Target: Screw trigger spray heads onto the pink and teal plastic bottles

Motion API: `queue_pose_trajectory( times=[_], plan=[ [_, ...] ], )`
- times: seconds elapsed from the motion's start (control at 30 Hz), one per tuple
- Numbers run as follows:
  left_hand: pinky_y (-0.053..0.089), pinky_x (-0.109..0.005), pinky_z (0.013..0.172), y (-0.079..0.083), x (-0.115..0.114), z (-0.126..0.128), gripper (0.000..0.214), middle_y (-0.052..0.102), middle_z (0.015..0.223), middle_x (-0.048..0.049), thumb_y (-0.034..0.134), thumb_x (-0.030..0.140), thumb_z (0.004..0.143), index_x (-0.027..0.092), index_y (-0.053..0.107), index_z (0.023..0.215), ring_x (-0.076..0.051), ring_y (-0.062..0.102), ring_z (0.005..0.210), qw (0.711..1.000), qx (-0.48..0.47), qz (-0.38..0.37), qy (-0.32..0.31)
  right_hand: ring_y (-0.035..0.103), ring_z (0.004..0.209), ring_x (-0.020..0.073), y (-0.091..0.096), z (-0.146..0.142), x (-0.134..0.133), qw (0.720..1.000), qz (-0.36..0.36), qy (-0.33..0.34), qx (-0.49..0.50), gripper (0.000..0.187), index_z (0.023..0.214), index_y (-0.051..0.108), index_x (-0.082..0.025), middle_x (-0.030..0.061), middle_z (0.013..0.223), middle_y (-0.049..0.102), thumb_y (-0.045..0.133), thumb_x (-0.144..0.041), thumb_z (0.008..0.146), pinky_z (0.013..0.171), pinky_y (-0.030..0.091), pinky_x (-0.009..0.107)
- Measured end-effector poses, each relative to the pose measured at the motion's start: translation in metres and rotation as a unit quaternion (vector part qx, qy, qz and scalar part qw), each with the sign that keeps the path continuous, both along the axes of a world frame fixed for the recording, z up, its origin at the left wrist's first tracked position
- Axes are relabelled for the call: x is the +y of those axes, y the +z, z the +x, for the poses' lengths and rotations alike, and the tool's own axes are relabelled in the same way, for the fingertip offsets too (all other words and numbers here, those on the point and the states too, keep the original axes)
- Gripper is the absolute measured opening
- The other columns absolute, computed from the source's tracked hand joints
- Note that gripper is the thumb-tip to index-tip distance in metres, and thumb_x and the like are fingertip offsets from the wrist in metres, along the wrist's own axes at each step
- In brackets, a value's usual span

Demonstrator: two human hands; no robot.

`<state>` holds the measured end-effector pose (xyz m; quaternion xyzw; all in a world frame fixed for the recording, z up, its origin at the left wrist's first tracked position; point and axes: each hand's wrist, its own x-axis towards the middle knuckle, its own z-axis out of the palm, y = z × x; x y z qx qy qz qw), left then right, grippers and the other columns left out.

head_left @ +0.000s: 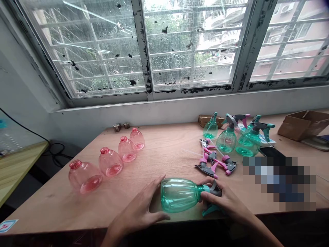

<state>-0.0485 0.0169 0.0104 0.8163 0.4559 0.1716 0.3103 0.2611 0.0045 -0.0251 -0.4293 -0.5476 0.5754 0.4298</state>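
Observation:
A clear green spray bottle (pixel 179 195) lies sideways over the table's front edge, its base to the left. My right hand (pixel 223 199) is closed around its neck and grey spray head, which the fingers partly hide. Beside the base, my left hand (pixel 143 205) is open, thumb and fingers apart; whether it touches the plastic I cannot tell. Loose grey and pink spray heads (pixel 211 162) lie just beyond the bottle. Several pink bottles without heads, the nearest pink bottle (pixel 84 175) among them, rest tilted in a slanting row on the left.
Green bottles with heads fitted, such as one green bottle (pixel 226 139), stand at the back right. Near them are an open cardboard box (pixel 303 125) and a black phone-like object (pixel 272 153). A blurred patch covers the right side. Windows line the wall behind the wooden table (pixel 164 147).

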Motion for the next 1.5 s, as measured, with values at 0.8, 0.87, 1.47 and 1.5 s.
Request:
queue_pose_trajectory(
  times=[0.8,0.87,1.47,1.5],
  plan=[
    [0.027,-0.048,0.124,-0.0005,0.0012,-0.0030,0.102,0.031,0.164,-0.0070,0.083,0.041,0.079,0.029,0.022,0.160,-0.034,0.031,0.149,1.000,0.021,-0.009,-0.003,0.070,0.066,0.0193,-0.0077,0.0005,0.0033,1.000,-0.001,0.017,0.023,0.043,0.110,0.062,-0.015,0.0026,0.072,0.075,0.077,-0.047,0.085,0.065,0.056,0.031],
    [0.027,-0.046,0.124,0.0003,0.0014,-0.0044,0.090,0.031,0.164,-0.0053,0.074,0.044,0.088,0.030,0.022,0.159,-0.031,0.031,0.149,1.000,0.017,-0.009,-0.006,0.070,0.066,0.0195,-0.0079,0.0002,0.0035,0.999,-0.005,0.022,0.030,0.042,0.109,0.062,-0.016,0.0025,0.071,0.075,0.077,-0.046,0.085,0.066,0.057,0.032],
    [0.025,-0.048,0.125,-0.0033,0.0020,-0.0055,0.092,0.028,0.165,-0.0056,0.075,0.046,0.087,0.030,0.021,0.160,-0.032,0.029,0.150,1.000,0.008,-0.010,-0.001,0.069,0.064,0.0184,-0.0053,0.0000,0.0027,0.999,-0.014,0.022,0.030,0.046,0.109,0.060,-0.015,0.0015,0.071,0.075,0.078,-0.048,0.083,0.065,0.056,0.031],
    [0.024,-0.048,0.124,-0.0030,0.0020,-0.0060,0.087,0.028,0.165,-0.0053,0.071,0.046,0.090,0.030,0.022,0.160,-0.031,0.029,0.150,1.000,0.006,-0.011,-0.001,0.069,0.065,0.0185,-0.0053,0.0000,0.0028,0.999,-0.014,0.023,0.030,0.046,0.109,0.060,-0.016,0.0015,0.071,0.075,0.078,-0.048,0.083,0.065,0.056,0.031]
  ],
)
